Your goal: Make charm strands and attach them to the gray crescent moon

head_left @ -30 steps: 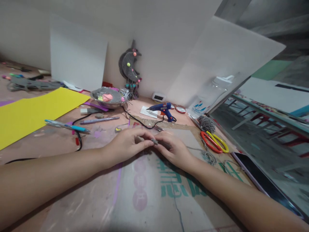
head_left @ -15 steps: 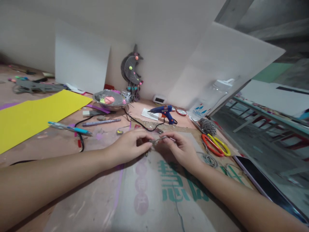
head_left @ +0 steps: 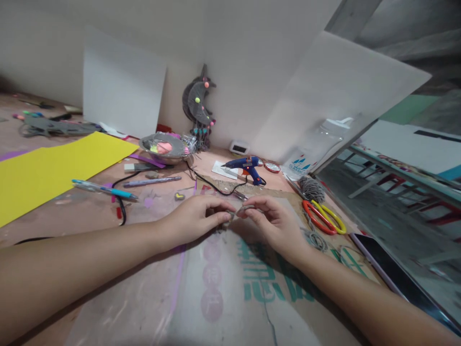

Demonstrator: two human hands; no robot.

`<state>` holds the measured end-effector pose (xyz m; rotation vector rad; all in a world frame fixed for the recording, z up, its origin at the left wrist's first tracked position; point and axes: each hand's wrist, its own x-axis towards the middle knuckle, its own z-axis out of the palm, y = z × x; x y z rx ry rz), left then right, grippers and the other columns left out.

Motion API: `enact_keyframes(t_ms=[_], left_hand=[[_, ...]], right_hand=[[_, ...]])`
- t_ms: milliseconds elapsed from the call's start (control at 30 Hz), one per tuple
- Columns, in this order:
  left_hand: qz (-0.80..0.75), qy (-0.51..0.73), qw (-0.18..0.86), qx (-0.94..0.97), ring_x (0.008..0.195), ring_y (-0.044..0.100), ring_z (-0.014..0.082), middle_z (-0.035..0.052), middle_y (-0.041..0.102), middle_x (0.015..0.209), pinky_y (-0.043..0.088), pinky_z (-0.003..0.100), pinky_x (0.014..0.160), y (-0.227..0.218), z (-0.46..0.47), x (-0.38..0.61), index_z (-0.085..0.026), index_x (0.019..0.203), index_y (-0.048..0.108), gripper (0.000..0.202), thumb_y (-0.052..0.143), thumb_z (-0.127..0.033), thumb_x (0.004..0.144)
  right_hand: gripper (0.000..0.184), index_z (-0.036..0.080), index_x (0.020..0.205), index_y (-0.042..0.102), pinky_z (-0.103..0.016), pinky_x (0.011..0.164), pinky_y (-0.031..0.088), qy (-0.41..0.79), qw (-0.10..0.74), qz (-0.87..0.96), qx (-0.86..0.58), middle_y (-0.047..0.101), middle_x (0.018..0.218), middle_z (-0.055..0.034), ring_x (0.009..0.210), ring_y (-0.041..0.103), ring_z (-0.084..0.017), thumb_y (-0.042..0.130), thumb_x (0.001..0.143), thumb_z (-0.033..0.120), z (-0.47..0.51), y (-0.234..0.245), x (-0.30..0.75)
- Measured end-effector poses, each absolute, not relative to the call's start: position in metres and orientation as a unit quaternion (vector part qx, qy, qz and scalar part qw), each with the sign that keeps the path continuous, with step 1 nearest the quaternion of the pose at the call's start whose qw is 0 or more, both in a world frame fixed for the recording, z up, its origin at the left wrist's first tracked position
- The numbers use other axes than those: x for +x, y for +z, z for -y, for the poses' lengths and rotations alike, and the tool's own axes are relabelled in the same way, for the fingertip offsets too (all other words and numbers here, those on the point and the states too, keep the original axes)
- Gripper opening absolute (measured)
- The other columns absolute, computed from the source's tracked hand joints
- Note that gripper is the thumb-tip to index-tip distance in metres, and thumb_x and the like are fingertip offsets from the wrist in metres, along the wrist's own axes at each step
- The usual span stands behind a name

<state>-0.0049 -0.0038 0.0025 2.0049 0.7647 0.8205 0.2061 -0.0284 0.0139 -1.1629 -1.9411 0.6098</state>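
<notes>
Between my two hands runs a short length of grey yarn (head_left: 235, 214), above the printed cardboard sheet (head_left: 230, 288). My left hand (head_left: 200, 218) pinches one part of it between thumb and fingers, with a small tangled bit hanging just under the fingertips. My right hand (head_left: 275, 223) is closed on the strand from the other side, its fingertips close to the left ones. How the yarn is knotted or looped is too small to make out. Loose grey yarn coils (head_left: 316, 239) lie by my right wrist.
Beyond my hands a blue glue gun (head_left: 248, 168) stands with its cord curving leftward. Scissors (head_left: 322, 217), a yarn ball (head_left: 311, 189) and a phone (head_left: 399, 278) lie on the right. Pens (head_left: 104, 190), yellow sheet (head_left: 54, 173) and metal bowl (head_left: 169, 156) are left; a moon ornament (head_left: 198, 105) stands behind.
My fingertips have shifted slightly on the yarn, and the right hand's fingers are a little more bent over it. The whole view has moved very slightly.
</notes>
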Motion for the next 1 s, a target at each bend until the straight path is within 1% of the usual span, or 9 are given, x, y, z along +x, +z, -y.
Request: enact_keyframes(t_ms=[100, 200, 267, 400, 500, 667, 800, 867, 1000], left_hand=[[-0.299, 0.335, 0.432, 0.782, 0.077, 0.064, 0.0123, 0.0017, 0.071, 0.096, 0.05, 0.023, 0.071, 0.001, 0.004, -0.004, -0.021, 0.111, 0.065, 0.029, 0.052, -0.018, 0.085], [-0.295, 0.339, 0.427, 0.785, 0.077, 0.064, 0.0124, 0.0004, 0.071, 0.089, 0.049, 0.023, 0.07, -0.001, 0.004, -0.005, -0.02, 0.1, 0.068, 0.021, 0.053, -0.02, 0.085], [-0.302, 0.336, 0.41, 0.792, 0.076, 0.064, 0.013, 0.0002, 0.071, 0.085, 0.049, 0.024, 0.07, -0.001, 0.004, -0.006, -0.02, 0.094, 0.069, 0.017, 0.055, -0.024, 0.085], [-0.306, 0.33, 0.36, 0.817, 0.08, 0.063, 0.0147, 0.0011, 0.071, 0.087, 0.047, 0.025, 0.072, 0.001, 0.004, -0.007, -0.02, 0.089, 0.07, 0.015, 0.057, -0.026, 0.083], [-0.295, 0.337, 0.352, 0.822, 0.08, 0.063, 0.0136, 0.0007, 0.072, 0.086, 0.047, 0.024, 0.073, 0.002, 0.004, -0.007, -0.019, 0.089, 0.07, 0.014, 0.057, -0.024, 0.083], [-0.276, 0.341, 0.365, 0.821, 0.084, 0.063, 0.0127, 0.0007, 0.072, 0.095, 0.047, 0.023, 0.076, 0.002, 0.004, -0.006, -0.02, 0.101, 0.068, 0.022, 0.055, -0.019, 0.084], [-0.283, 0.344, 0.344, 0.827, 0.082, 0.064, 0.0134, 0.0013, 0.072, 0.091, 0.048, 0.023, 0.074, -0.001, 0.004, -0.005, -0.019, 0.099, 0.069, 0.021, 0.055, -0.02, 0.083], [-0.286, 0.346, 0.339, 0.827, 0.082, 0.064, 0.0136, 0.0015, 0.072, 0.089, 0.048, 0.023, 0.073, -0.003, 0.003, -0.005, -0.019, 0.096, 0.069, 0.019, 0.056, -0.02, 0.083], [-0.282, 0.332, 0.36, 0.825, 0.08, 0.064, 0.0133, 0.001, 0.072, 0.085, 0.048, 0.023, 0.073, -0.004, 0.002, -0.005, -0.018, 0.092, 0.069, 0.017, 0.054, -0.021, 0.084]], right_hand=[[0.013, 0.021, 0.095, 0.065, -0.031, 0.074, 0.054, 0.221, 0.327, 0.798, -0.456, 0.072, 0.087, -0.003, 0.081, 0.068, -0.017, 0.056, 0.087, 0.025, 0.029, 0.031, 0.207], [0.011, 0.022, 0.09, 0.068, -0.029, 0.07, 0.055, 0.211, 0.264, 0.816, -0.468, 0.073, 0.085, -0.0009, 0.078, 0.069, -0.016, 0.058, 0.085, 0.023, 0.029, 0.051, 0.209], [0.012, 0.023, 0.09, 0.07, -0.027, 0.067, 0.056, 0.228, 0.233, 0.825, -0.462, 0.074, 0.082, 0.0, 0.075, 0.069, -0.016, 0.059, 0.085, 0.025, 0.031, 0.063, 0.212], [0.015, 0.024, 0.094, 0.071, -0.026, 0.062, 0.057, 0.259, 0.205, 0.834, -0.441, 0.075, 0.077, -0.0001, 0.07, 0.071, -0.016, 0.058, 0.086, 0.027, 0.04, 0.078, 0.215], [0.016, 0.026, 0.095, 0.072, -0.026, 0.061, 0.057, 0.23, 0.217, 0.835, -0.45, 0.075, 0.077, 0.0002, 0.069, 0.071, -0.016, 0.059, 0.085, 0.025, 0.047, 0.078, 0.209], [0.013, 0.022, 0.09, 0.071, -0.027, 0.07, 0.055, 0.133, 0.322, 0.805, -0.48, 0.075, 0.081, -0.0004, 0.073, 0.07, -0.016, 0.06, 0.083, 0.021, 0.047, 0.049, 0.195], [0.009, 0.021, 0.087, 0.068, -0.026, 0.069, 0.053, 0.09, 0.369, 0.808, -0.452, 0.073, 0.075, -0.0006, 0.069, 0.068, -0.015, 0.059, 0.084, 0.021, 0.038, 0.02, 0.197], [0.011, 0.021, 0.09, 0.068, -0.027, 0.07, 0.052, 0.075, 0.37, 0.814, -0.441, 0.072, 0.077, -0.0011, 0.071, 0.067, -0.015, 0.058, 0.085, 0.021, 0.034, 0.012, 0.199], [0.022, 0.024, 0.104, 0.066, -0.03, 0.075, 0.052, 0.07, 0.376, 0.813, -0.439, 0.071, 0.083, -0.002, 0.078, 0.067, -0.016, 0.049, 0.09, 0.02, 0.031, 0.007, 0.202]])
